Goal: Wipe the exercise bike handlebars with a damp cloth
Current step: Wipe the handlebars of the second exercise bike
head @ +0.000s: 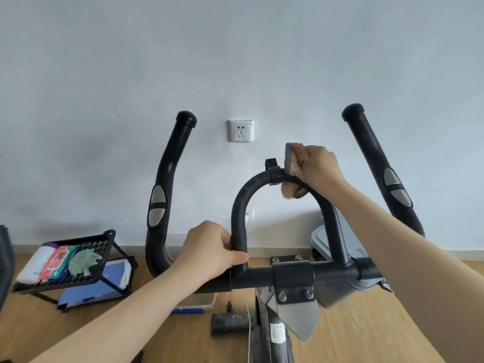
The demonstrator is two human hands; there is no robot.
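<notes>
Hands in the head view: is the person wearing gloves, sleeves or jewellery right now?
No gloves on the left hand or the right hand. Both forearms are bare to the frame edge, with no sleeves, watch or bracelet showing. The right hand carries one patterned, silver-toned metal ring on a finger; the left hand shows none.

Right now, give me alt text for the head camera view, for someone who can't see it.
A person's right hand grips a cloth against the top of an exercise bike's black loop handlebar, while the left hand grips the loop's left side.
</notes>
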